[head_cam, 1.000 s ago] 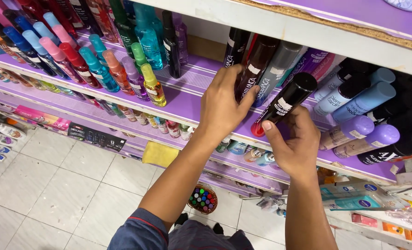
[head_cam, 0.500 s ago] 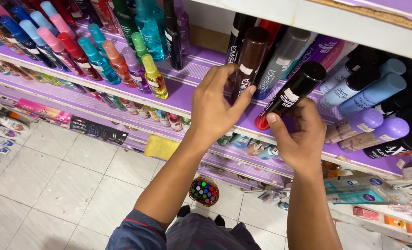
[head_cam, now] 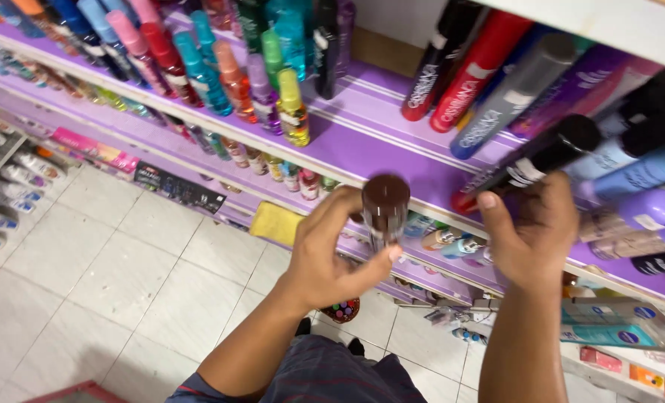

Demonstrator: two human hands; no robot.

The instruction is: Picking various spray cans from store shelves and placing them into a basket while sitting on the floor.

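This is a shop, shown by long purple-lined display shelves [head_cam: 377, 142] packed with rows of colourful spray cans [head_cam: 220, 67] (small bottles fill the lower tiers) above a white tiled floor [head_cam: 101, 283].

Left hand [head_cam: 325, 254] gripping, right hand [head_cam: 534, 231] gripping, forearms raised

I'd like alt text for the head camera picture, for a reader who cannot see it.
A person's left hand holds a dark brown spray can pulled off a purple shop shelf, while the right hand grips a black spray can lying among other tilted cans. Colourful bottles fill the shelf's left side above a white tiled floor.
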